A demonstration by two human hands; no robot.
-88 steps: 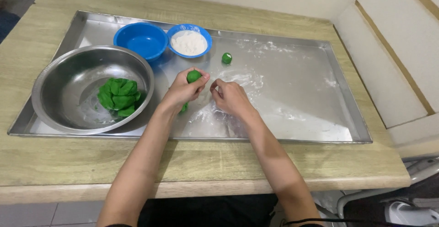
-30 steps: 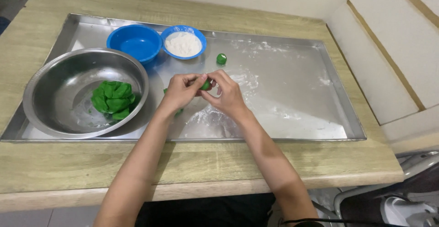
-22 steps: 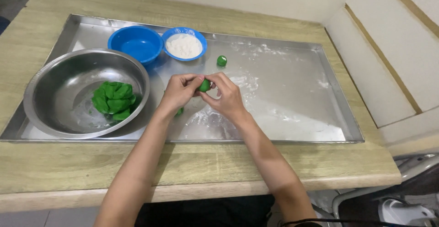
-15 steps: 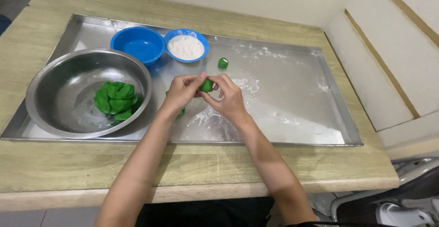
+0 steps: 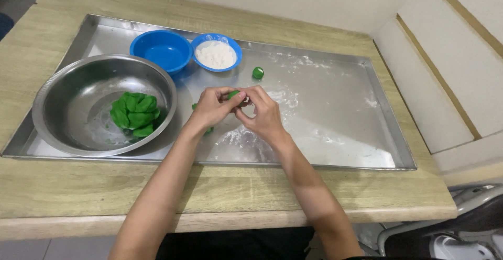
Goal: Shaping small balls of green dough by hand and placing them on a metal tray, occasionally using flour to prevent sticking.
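Two hands pinch one small green dough piece over the floured tray.

We hold the dough piece (image 5: pixel 233 94) between the fingertips of our left hand (image 5: pixel 212 107) and right hand (image 5: pixel 263 114), both pressed together on it, just above the metal tray (image 5: pixel 335 134). It sits right at the meeting point of the fingers, mostly hidden by them. We judge it soft, light and a little sticky, easy to dent, so it wants a gentle hold around its sides. A bit of green dough (image 5: pixel 208 130) shows under our left hand. Beyond the grip a small green ball (image 5: pixel 258 73) rests on the tray, near the blue bowl of flour (image 5: pixel 216 53) and the empty blue bowl (image 5: pixel 161 50). To the left, the steel bowl (image 5: pixel 63 103) holds a green dough lump (image 5: pixel 134 114).
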